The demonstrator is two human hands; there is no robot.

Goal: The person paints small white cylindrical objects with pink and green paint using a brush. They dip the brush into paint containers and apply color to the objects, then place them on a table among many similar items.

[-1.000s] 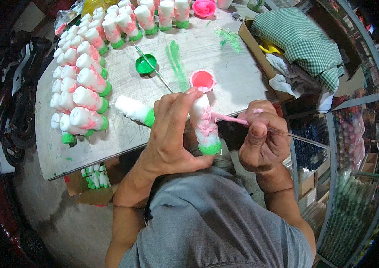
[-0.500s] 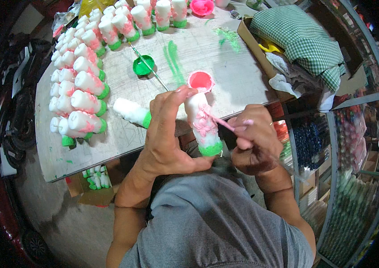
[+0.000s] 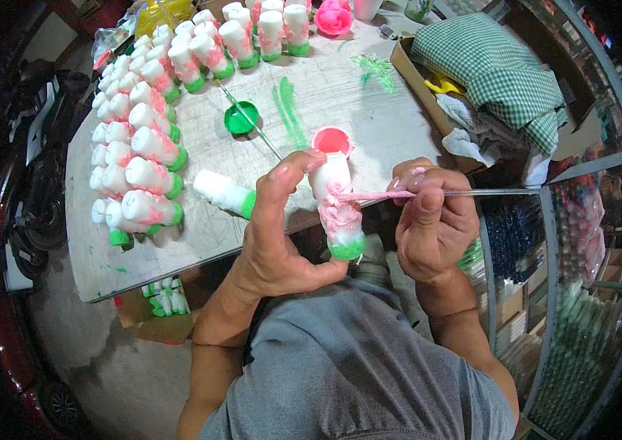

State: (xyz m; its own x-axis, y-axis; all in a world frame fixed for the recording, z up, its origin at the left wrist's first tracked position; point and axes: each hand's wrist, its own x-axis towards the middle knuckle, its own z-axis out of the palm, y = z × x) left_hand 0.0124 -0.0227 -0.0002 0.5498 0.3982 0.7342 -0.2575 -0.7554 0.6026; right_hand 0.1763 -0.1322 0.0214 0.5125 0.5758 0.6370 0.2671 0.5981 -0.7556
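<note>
L hand (image 3: 270,246) is curved in a wide C, thumb at one end & fingertips at the other, w/ a white cylinder with pink raised relief and a green end (image 3: 339,209) held btwn, tilted, above the near table edge. R hand (image 3: 435,220) is closed in a pinch, thumb vs fingers, on a slim brush with a pink-coated front part (image 3: 380,196); its pale shaft sticks out to the R.

Brush tip is hard to make out, pink on pink relief. Cyl's far side hidden; L hand's other fingers mostly out of sight behind the front ones. Cyl's top overlaps the lower rim of a round pot of pink paint (image 3: 333,139). L fingers cover the lower end of a thin stick (image 3: 254,127) lying across a small green paint dish (image 3: 241,118), & part of a white green-ended cylinder lying on its side (image 3: 223,192).

Farther out on the pale scuffed tabletop (image 3: 201,139): packed rows of pink-and-white cylinders with green ends (image 3: 153,147), back ones cut off/blocked by front ones. Far R, a cardboard box (image 3: 428,99) w/ a green checked cloth (image 3: 483,66) takes up that corner. Grey shirt (image 3: 355,352) fills the bottom; dark fisheye rim swallows the edges.
</note>
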